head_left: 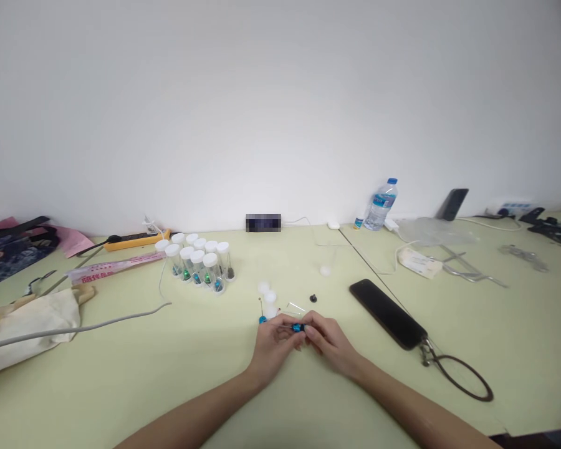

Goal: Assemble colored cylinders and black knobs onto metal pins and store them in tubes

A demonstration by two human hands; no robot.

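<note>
My left hand (275, 346) and my right hand (330, 340) meet above the near middle of the table, fingers pinched. Between their fingertips is a small shiny blue piece (298, 327) with a dark end; its exact kind is too small to make out. Just beyond my left hand lies another blue piece (262, 319) with a thin stem, beside white round caps (270, 297). A small black part (313, 298) sits past my right hand. Farther left stand several clear tubes (210, 272) with white lids, holding blue, green or dark pieces.
A black phone (388, 312) with a strap loop lies to the right. Behind it are a water bottle (381, 204) and a white packet (419, 262). At left are an orange power strip (138, 241), a grey cable (98, 326) and a cream cloth bag (42, 321).
</note>
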